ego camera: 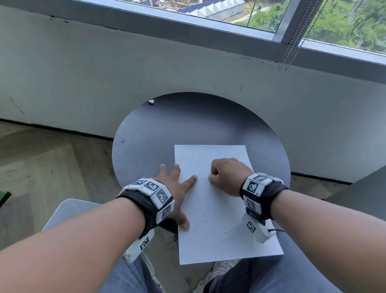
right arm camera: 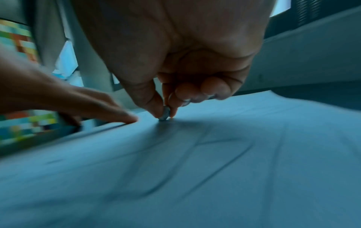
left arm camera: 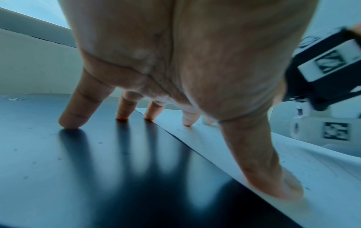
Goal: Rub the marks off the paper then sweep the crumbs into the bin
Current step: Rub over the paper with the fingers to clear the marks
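One round dark table (ego camera: 185,123) carries one sheet of paper (ego camera: 219,214) with faint pencil marks. One small white lump (ego camera: 151,102) lies at the table's far edge. Left hand (ego camera: 174,183): fingers spread and straight, index finger and thumb pressing the paper's left edge, the other fingers on the table. Right hand (ego camera: 229,175): fingers curled, thumb and forefinger pinching one small grey eraser (right arm camera: 165,114) against the paper.

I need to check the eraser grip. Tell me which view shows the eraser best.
Right wrist view: the eraser shows pinched by the right hand, tip on the paper. In the head view the hand hides it; the left wrist view doesn't show it.
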Action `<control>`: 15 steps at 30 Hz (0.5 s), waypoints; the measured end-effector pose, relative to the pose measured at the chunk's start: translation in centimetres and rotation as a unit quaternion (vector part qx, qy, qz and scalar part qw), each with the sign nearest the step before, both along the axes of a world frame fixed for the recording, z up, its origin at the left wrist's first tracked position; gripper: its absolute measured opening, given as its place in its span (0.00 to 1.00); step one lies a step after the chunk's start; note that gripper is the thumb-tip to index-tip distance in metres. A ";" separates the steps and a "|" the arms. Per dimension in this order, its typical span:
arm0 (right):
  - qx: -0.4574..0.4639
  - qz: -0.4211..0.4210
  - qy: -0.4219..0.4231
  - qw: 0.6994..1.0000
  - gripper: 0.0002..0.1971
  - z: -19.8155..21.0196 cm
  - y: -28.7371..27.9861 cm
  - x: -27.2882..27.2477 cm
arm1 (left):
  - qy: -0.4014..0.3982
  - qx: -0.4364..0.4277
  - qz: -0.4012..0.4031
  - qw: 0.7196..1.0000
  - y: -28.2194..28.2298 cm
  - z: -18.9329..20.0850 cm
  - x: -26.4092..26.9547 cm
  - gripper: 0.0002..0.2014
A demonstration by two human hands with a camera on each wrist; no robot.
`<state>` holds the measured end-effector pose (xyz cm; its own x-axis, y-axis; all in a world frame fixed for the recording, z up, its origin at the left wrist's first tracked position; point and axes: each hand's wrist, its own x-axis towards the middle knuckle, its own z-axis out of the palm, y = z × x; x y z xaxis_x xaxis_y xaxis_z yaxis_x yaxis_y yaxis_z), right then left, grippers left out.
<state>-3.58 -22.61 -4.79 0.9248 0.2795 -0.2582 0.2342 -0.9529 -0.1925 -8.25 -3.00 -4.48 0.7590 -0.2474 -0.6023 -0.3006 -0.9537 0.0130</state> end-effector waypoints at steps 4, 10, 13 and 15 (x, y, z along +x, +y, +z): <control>-0.024 -0.037 -0.011 0.999 0.05 0.2 -0.2 1.3 | 0.003 0.004 0.002 1.000 -0.1 0.2 0.0 0.66; 0.011 0.086 -0.044 0.995 0.08 -0.4 2.1 -3.1 | -0.008 -0.002 -0.003 1.000 0.0 -0.2 0.1 0.66; 0.013 0.095 -0.018 0.995 0.07 -0.3 2.0 -2.6 | -0.006 -0.002 -0.005 1.000 0.0 -0.3 0.0 0.66; 0.009 0.047 -0.011 0.999 0.07 -0.1 1.1 -0.8 | -0.002 0.000 -0.005 1.000 0.0 -0.2 0.0 0.66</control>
<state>-4.37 -21.52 -4.89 0.8999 0.3693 -0.2319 0.3266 -0.9232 -0.2028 -8.21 -3.04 -4.65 0.7589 -0.2558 -0.5989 -0.3104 -0.9505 0.0126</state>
